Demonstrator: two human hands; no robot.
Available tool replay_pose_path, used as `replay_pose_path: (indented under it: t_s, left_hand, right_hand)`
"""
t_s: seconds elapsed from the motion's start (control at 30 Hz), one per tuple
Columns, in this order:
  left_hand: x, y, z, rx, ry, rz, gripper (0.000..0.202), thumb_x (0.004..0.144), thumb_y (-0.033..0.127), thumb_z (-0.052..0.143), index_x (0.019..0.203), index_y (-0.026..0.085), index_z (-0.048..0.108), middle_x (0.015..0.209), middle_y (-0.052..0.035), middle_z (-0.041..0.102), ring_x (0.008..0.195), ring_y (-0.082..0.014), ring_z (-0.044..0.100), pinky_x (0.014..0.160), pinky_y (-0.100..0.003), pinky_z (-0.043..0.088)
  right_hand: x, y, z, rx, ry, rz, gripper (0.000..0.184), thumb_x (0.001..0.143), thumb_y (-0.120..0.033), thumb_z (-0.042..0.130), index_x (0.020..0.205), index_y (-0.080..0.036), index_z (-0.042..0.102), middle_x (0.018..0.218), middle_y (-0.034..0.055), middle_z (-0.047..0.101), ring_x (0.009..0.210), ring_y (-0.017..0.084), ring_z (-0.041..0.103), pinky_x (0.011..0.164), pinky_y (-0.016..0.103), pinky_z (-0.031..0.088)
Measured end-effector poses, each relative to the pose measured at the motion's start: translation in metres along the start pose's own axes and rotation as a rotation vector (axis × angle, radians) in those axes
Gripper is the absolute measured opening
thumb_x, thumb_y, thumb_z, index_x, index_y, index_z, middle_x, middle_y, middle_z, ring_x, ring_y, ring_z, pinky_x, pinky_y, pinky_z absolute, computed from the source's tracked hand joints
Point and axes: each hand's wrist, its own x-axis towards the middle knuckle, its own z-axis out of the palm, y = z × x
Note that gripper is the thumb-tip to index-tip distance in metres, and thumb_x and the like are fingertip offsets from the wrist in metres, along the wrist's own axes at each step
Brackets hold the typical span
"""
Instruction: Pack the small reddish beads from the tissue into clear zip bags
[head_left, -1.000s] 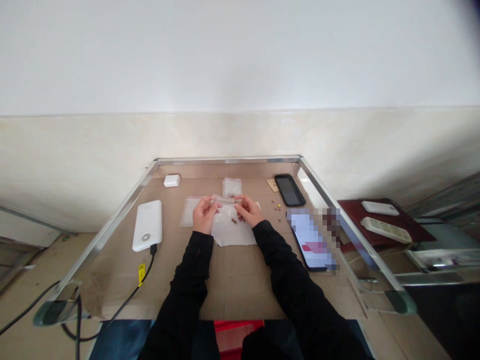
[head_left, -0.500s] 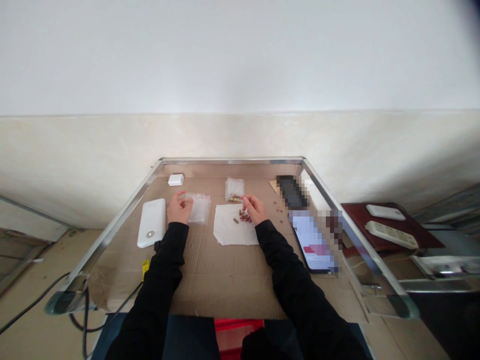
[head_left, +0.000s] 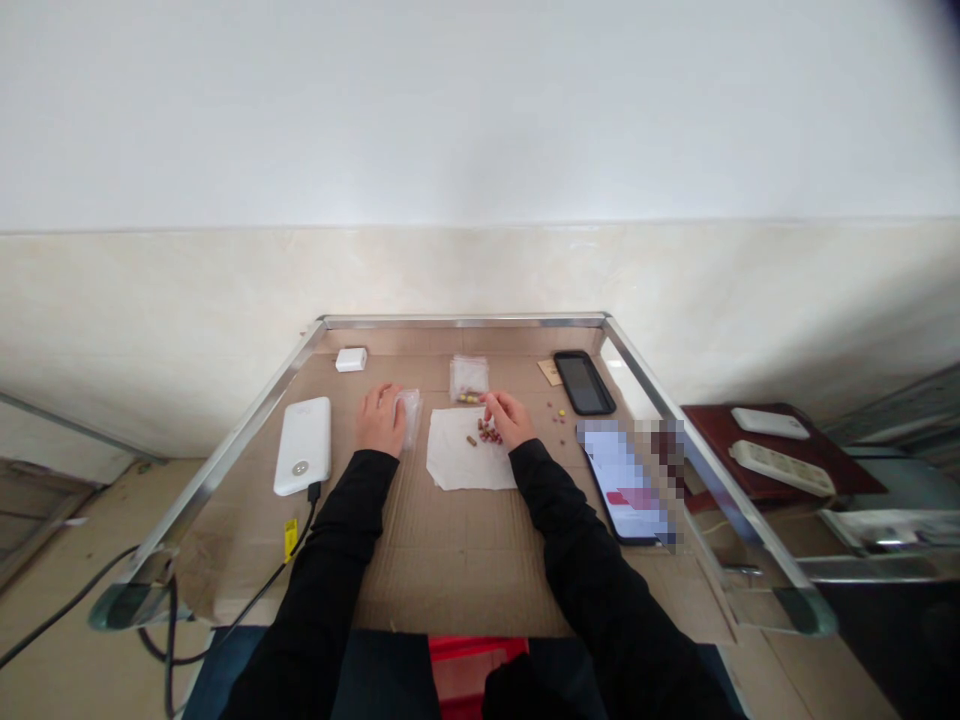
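My left hand (head_left: 380, 420) lies palm down over a stack of clear plastic bags (head_left: 411, 412), with its fingers stretched out and covering the stack's left part. My right hand (head_left: 511, 418) hovers at the upper right of a white paper sheet (head_left: 450, 465). Its thumb and forefinger are pinched together, and anything between them is too small to make out. Below those fingertips is a small pile of reddish-brown, capsule-like pieces (head_left: 490, 435). One brown piece (head_left: 472, 441) lies apart on the left. Just behind the sheet, small clear bags (head_left: 469, 374) hold yellow and brown pieces.
A white power bank (head_left: 304, 445) with a black cable and a white adapter (head_left: 351, 359) are at the left. To the right are loose pieces (head_left: 561, 412), a black phone case (head_left: 585, 383) and a lit phone (head_left: 626, 485). A metal rim (head_left: 465, 321) frames the cardboard-covered table.
My left hand has moved right and flattened from a pinch at the plastic bags' left edge onto the stack. My right hand stays almost where it was, still pinched.
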Motion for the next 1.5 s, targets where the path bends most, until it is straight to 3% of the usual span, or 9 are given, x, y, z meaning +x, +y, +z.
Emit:
replay_pose_path:
  t_s: [0.17, 0.43, 0.8, 1.0, 1.2, 1.4, 1.5]
  left_hand:
    - [-0.004, 0.004, 0.01, 0.104, -0.1, -0.018, 0.047, 0.082, 0.045, 0.035, 0.118, 0.018, 0.048, 0.123, -0.0116, 0.044, 0.108, -0.0263, 0.042, 0.091, -0.039, 0.033]
    - [-0.006, 0.007, 0.018, 0.227, -0.293, -0.12, 0.048, 0.083, 0.046, 0.028, 0.125, 0.026, 0.039, 0.131, -0.0119, 0.037, 0.117, -0.0284, 0.034, 0.089, -0.045, 0.032]
    - [-0.002, 0.007, 0.025, 0.214, -0.43, -0.125, 0.051, 0.084, 0.045, 0.029, 0.132, 0.027, 0.026, 0.139, -0.013, 0.023, 0.128, -0.0271, 0.02, 0.098, -0.052, 0.018]
    - [-0.002, 0.007, 0.028, 0.175, -0.395, -0.136, 0.05, 0.084, 0.04, 0.03, 0.131, 0.021, 0.03, 0.138, -0.0163, 0.023, 0.128, -0.0291, 0.018, 0.099, -0.049, 0.018]
    - [0.003, 0.01, 0.021, 0.144, -0.379, -0.098, 0.06, 0.082, 0.047, 0.033, 0.133, 0.017, 0.023, 0.138, -0.0202, 0.021, 0.127, -0.0326, 0.019, 0.099, -0.051, 0.018]
    - [0.011, 0.051, -0.014, 0.081, -0.152, -0.004, 0.069, 0.077, 0.047, 0.043, 0.134, 0.017, 0.019, 0.14, -0.0185, 0.013, 0.128, -0.0348, 0.012, 0.098, -0.054, 0.014]
    - [0.01, 0.079, -0.019, -0.157, -0.08, 0.059, 0.053, 0.077, 0.038, 0.047, 0.126, 0.02, 0.037, 0.136, -0.0131, 0.028, 0.123, -0.0285, 0.028, 0.1, -0.048, 0.018]
  right_hand:
    - [-0.001, -0.002, -0.001, 0.021, -0.023, 0.017, 0.041, 0.076, -0.051, 0.04, 0.083, -0.014, 0.056, 0.053, -0.0046, 0.046, 0.033, 0.002, 0.035, 0.031, 0.015, 0.03]
    - [-0.001, -0.001, -0.001, 0.006, -0.05, 0.056, 0.043, 0.076, -0.052, 0.037, 0.084, -0.014, 0.056, 0.053, -0.0048, 0.046, 0.032, 0.003, 0.037, 0.031, 0.015, 0.03]
    - [0.002, 0.007, -0.004, -0.332, 0.133, -0.139, 0.035, 0.08, -0.042, 0.038, 0.074, -0.016, 0.061, 0.062, 0.0001, 0.054, 0.05, 0.008, 0.044, 0.051, 0.021, 0.035]
    - [0.006, 0.012, -0.008, -0.235, 0.205, -0.148, 0.015, 0.071, -0.027, 0.047, 0.083, -0.018, 0.05, 0.059, -0.0052, 0.041, 0.051, 0.008, 0.038, 0.052, 0.021, 0.032]
    - [0.013, 0.017, -0.014, -0.118, 0.274, -0.182, 0.011, 0.062, -0.011, 0.039, 0.066, -0.02, 0.034, 0.054, -0.0071, 0.024, 0.049, 0.008, 0.027, 0.05, 0.021, 0.026]
    - [0.016, 0.02, -0.013, -0.05, 0.172, -0.212, 0.022, 0.065, -0.021, 0.047, 0.057, -0.02, 0.027, 0.05, -0.0082, 0.021, 0.045, 0.006, 0.022, 0.045, 0.02, 0.021]
    - [0.014, 0.014, -0.011, 0.018, 0.128, -0.158, 0.027, 0.067, -0.034, 0.053, 0.061, -0.021, 0.029, 0.045, -0.0102, 0.021, 0.039, 0.005, 0.02, 0.04, 0.019, 0.018]
